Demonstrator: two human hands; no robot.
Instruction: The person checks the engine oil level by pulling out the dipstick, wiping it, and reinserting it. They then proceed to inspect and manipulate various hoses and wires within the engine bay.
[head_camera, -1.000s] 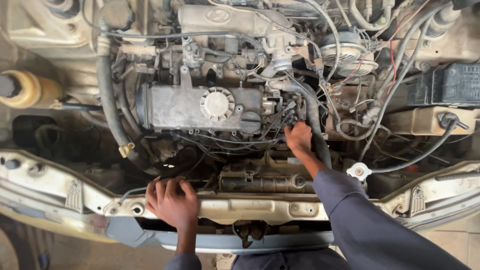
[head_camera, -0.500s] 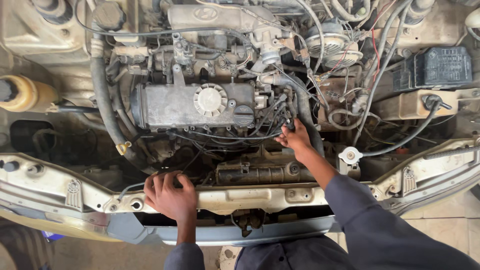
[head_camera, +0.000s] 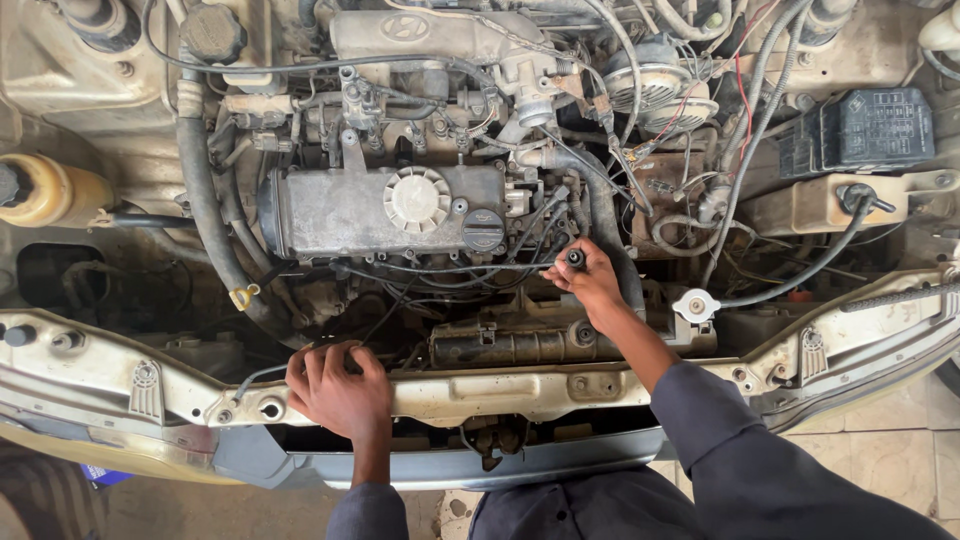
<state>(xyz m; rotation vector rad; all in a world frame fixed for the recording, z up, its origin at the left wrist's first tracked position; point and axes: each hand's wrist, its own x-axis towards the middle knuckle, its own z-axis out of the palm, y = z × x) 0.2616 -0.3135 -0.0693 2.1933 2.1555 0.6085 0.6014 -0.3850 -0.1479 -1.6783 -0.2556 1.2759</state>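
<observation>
I look down into an open car engine bay. My left hand rests palm down on the cream front crossmember, fingers curled over its edge. My right hand reaches into the bay just right of the grey valve cover and pinches a small black plug end on a black ignition lead that runs left along the engine's front. A black oil filler cap sits on the cover near that hand.
A yellow fluid reservoir sits at the left, a thick black hose beside it. A black fuse box and a white radiator cap lie at the right. Wires and hoses crowd the back.
The view has shifted slightly, so the engine sits lower in frame. My right hand has drawn the black plug end a little toward the front. My left hand stays on the crossmember.
</observation>
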